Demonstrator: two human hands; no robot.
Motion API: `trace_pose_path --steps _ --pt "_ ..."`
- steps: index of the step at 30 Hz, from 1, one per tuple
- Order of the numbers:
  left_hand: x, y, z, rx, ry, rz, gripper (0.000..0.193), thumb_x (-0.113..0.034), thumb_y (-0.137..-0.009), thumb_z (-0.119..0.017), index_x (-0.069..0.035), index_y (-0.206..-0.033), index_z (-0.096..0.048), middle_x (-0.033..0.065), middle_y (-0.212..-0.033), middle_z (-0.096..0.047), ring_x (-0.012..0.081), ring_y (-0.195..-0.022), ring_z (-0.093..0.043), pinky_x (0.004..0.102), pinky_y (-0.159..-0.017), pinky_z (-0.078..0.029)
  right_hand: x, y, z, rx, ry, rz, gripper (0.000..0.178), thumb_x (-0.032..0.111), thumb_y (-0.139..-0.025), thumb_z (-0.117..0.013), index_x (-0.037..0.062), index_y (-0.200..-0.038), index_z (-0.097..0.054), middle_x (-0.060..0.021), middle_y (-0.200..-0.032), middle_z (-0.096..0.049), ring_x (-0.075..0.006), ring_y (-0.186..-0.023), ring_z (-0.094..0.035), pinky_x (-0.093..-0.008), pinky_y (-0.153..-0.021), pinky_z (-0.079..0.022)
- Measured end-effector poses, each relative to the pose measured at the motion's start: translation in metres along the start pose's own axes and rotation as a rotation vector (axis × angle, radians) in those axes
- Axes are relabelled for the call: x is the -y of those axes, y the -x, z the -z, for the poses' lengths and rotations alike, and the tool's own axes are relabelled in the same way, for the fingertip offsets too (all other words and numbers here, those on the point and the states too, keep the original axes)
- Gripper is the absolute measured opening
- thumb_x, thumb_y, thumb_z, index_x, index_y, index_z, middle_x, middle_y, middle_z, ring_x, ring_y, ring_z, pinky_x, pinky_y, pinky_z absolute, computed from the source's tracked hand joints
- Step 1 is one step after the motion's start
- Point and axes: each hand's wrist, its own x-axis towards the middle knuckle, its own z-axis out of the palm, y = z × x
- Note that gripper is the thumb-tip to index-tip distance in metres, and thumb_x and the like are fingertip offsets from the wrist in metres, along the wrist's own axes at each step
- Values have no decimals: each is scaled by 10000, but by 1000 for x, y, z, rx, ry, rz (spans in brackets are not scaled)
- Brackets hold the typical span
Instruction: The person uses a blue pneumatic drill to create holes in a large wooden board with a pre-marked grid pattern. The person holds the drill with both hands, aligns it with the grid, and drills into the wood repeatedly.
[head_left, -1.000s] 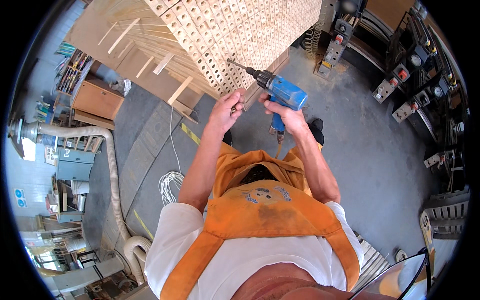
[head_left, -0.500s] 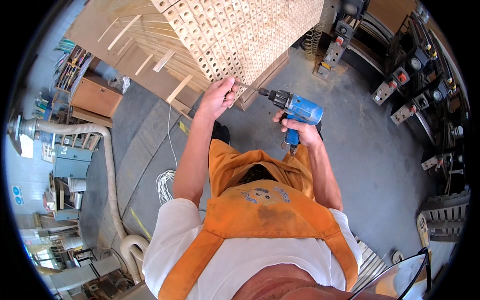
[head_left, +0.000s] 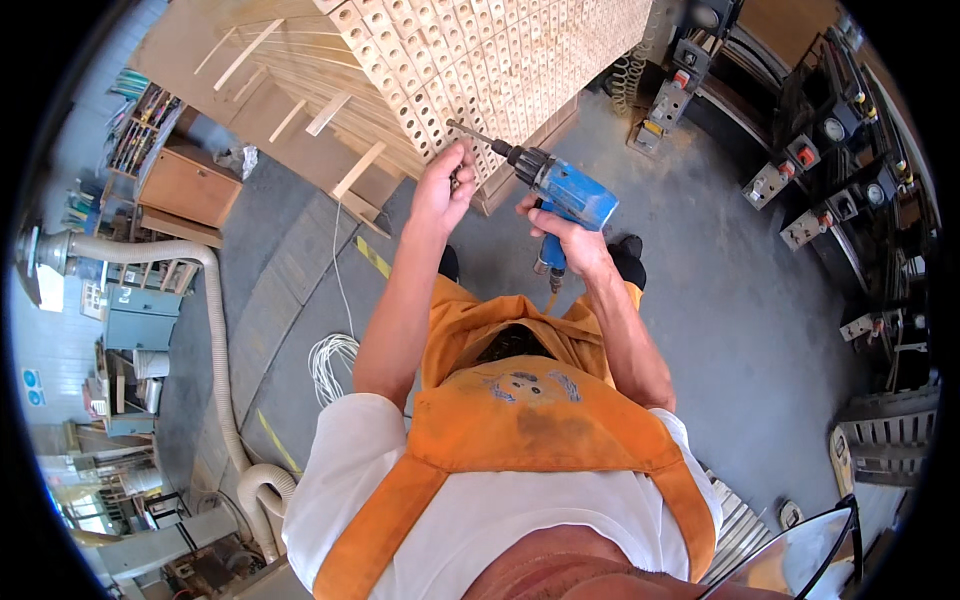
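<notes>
My right hand (head_left: pixel 574 236) is wrapped round the grip of a blue drill (head_left: pixel 578 195) with a fitting at the bottom of its handle. The long thin bit (head_left: pixel 472 132) points up and left, its tip in front of the pale wooden stack (head_left: pixel 470 60), whose face is full of round holes. Whether the tip touches the wood I cannot tell. Just below the bit is my left hand (head_left: pixel 443 190), its fingers curled round small dark pieces too small to name. Several holes at the stack's near lower corner look darker than the others.
Wooden strips (head_left: pixel 358 170) stick out from the stack's left side. A coil of white cable (head_left: pixel 332 365) lies on the floor at left, near a ribbed hose (head_left: pixel 222 350). Machines with gauges (head_left: pixel 835 130) line the right side. A brown cabinet (head_left: pixel 188 180) stands far left.
The drill has moved left and slightly up with my right hand. Its bit tip, earlier at my left fingertips, now lies past them over the holed face. My left hand has shifted slightly right.
</notes>
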Motion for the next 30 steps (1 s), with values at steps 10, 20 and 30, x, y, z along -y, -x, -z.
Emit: trace_pose_path --steps 10,20,30 --pt "73 43 53 -79 165 408 192 -187 -982 -467 -32 -1085 -515 -4 -785 -509 48 -542 -399 165 -387 -288 5 0 -9 -43 118 61 183 24 -795 -648 31 -978 -661 -28 -885 -670 -110 -742 -594 -264 -667 -486" --pt "25 50 36 0 -12 253 278 -111 -943 -491 36 -1177 -525 41 -885 -570 75 -602 -466 168 -436 -338 5 -2 -10 -29 5 18 207 20 -799 -642 35 -1005 -653 -28 -908 -667 -124 -803 -611 -278 -679 -487" --pt "-3 27 8 -27 -128 45 272 -98 -948 -489 31 -1185 -525 36 -903 -567 61 -626 -448 165 -447 -329 7 6 -2 -35 95 51 260 38 -805 -663 38 -1065 -653 -41 -963 -683 -122 -849 -614 -281 -726 -499"
